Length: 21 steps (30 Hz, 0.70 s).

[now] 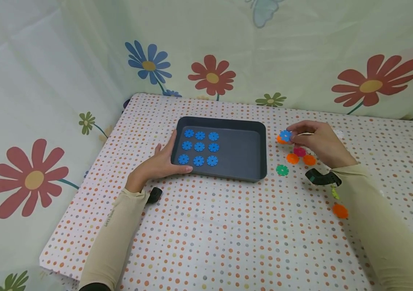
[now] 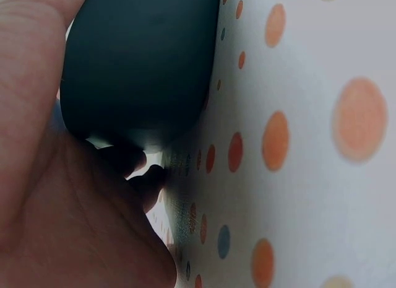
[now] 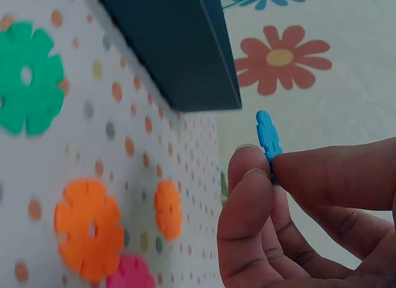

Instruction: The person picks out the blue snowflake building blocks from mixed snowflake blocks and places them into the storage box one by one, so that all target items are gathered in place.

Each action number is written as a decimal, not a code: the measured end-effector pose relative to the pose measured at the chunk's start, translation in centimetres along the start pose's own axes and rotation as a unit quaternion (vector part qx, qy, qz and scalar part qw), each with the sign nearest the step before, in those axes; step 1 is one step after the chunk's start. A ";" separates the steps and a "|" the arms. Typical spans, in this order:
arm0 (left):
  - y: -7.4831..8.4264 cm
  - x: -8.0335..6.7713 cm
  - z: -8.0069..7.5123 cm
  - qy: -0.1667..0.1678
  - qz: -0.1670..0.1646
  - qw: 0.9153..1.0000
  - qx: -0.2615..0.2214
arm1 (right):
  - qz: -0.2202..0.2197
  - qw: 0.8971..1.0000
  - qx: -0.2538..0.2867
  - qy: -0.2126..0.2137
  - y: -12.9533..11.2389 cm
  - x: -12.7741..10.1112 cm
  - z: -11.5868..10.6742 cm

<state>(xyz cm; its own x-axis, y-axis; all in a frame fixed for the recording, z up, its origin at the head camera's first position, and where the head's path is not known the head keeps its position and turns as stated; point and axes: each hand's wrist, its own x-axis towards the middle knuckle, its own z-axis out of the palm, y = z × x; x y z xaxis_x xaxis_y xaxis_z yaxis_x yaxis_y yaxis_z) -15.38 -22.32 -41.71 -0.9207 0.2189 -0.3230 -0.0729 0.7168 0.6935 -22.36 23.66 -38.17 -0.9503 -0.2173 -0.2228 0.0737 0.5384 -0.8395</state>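
Observation:
A dark grey tray stands on the dotted table and holds several blue flower-shaped discs in rows at its left side. My left hand grips the tray's near-left corner, thumb along the front wall. My right hand is lifted just right of the tray and pinches one blue disc between thumb and fingertips. Below that hand lie loose orange discs, a pink disc and a green disc.
Another orange disc lies near my right forearm, by a yellow-green piece. A flowered curtain hangs behind and left of the table. The table's left edge runs beside my left arm.

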 end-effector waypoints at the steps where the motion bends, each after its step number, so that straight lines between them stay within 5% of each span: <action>1: 0.0 0.0 0.0 0.000 0.000 1.000 0.001 | -0.002 1.000 0.000 -0.002 -0.2 0.1 0.2; 12: 0.2 -0.1 -0.2 -0.002 -0.001 1.000 -0.006 | -0.031 0.999 0.010 -0.008 -3.0 1.2 2.1; 21: 0.2 -0.1 -0.1 -0.003 -0.009 1.000 -0.001 | -0.054 0.994 0.092 -0.028 -4.4 2.2 4.2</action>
<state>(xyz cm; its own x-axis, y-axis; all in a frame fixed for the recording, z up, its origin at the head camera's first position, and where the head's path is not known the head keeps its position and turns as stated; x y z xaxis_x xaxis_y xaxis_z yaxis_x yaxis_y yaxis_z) -15.38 -22.30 -41.49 -0.9171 0.2089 -0.3395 -0.0912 0.7191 0.6889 -23.53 17.38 -37.04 -0.9381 -0.3127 -0.1491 0.0308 0.3534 -0.9349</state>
